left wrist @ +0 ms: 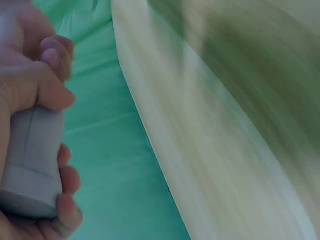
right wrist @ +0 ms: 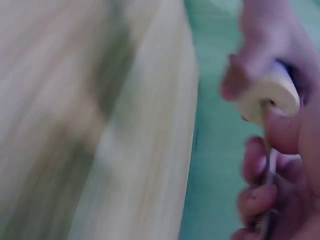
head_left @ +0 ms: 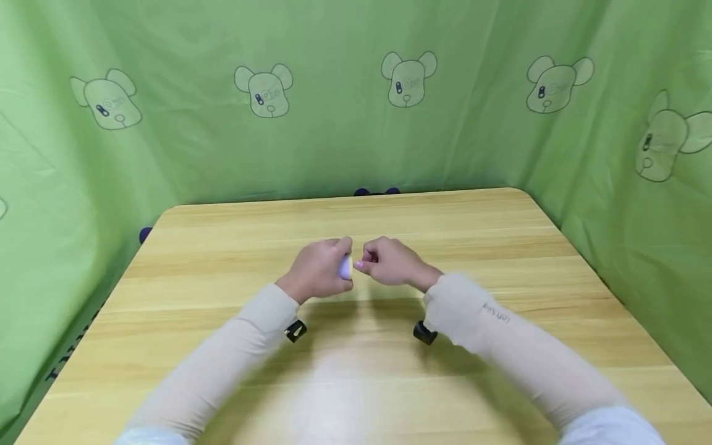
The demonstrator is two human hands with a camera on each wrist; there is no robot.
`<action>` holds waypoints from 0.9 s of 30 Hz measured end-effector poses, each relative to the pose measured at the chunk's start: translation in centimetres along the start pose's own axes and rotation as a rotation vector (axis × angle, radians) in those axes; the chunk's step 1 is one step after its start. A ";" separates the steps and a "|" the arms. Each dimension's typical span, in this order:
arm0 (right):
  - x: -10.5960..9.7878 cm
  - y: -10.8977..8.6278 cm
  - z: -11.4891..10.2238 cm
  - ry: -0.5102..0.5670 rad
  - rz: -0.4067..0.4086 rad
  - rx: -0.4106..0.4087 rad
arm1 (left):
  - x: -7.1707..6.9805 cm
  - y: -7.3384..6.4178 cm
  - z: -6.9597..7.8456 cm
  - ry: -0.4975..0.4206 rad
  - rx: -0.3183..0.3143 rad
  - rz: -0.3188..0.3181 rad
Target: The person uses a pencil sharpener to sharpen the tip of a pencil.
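My left hand (head_left: 318,269) grips a small, rounded body (head_left: 345,267), lilac with a pale yellow end. In the left wrist view this body (left wrist: 34,155) looks grey, with thin seam lines; thumb and fingers wrap around it. Close on its right, my right hand (head_left: 394,262) has curled fingers with the thumb toward the yellow end. The right wrist view shows that hand pinching a thin, narrow strip (right wrist: 270,170), whose upper end meets a small hole in the pale yellow end (right wrist: 284,90). Blur and fingers hide the strip's kind.
Both hands are above a light wooden table (head_left: 345,395) with rounded far corners. A green curtain (head_left: 334,148) printed with bear heads hangs behind and along both sides. Small black devices (head_left: 296,330) sit under the wrists, and pale sleeves cover the forearms.
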State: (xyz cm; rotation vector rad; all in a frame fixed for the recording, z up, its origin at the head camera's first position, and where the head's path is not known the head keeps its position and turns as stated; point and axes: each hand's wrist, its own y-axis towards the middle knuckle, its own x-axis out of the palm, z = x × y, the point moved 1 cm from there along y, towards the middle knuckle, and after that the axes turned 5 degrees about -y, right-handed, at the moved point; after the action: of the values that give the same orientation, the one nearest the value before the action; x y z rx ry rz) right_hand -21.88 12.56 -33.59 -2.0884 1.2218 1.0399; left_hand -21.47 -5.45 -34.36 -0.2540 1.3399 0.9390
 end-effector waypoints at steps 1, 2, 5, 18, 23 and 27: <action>0.3 -0.3 -0.1 -0.082 0.084 -0.051 | -0.1 0.0 -0.1 -0.050 -0.042 -0.013; 0.5 -0.6 -0.2 -0.171 0.176 -0.112 | -0.2 0.0 -0.3 -0.096 -0.083 -0.022; 1.4 -1.2 0.1 -0.368 0.469 -0.284 | -0.6 0.1 -0.6 -0.208 -0.180 -0.040; 2.9 -0.7 2.4 -0.602 1.119 -0.728 | -2.3 1.1 0.3 -0.401 -0.288 -0.150; 2.8 -0.4 2.2 -0.615 1.141 -0.755 | -2.2 1.2 0.6 -0.368 -0.245 -0.137; 2.4 -0.7 1.3 -0.512 0.882 -0.571 | -1.9 1.0 0.5 -0.267 -0.217 -0.093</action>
State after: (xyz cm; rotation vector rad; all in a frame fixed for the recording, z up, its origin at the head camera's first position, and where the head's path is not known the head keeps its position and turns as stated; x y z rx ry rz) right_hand -20.96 12.66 -36.33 -1.3890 1.7192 2.3658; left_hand -21.69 -5.35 -32.20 -0.3417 0.9749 1.0024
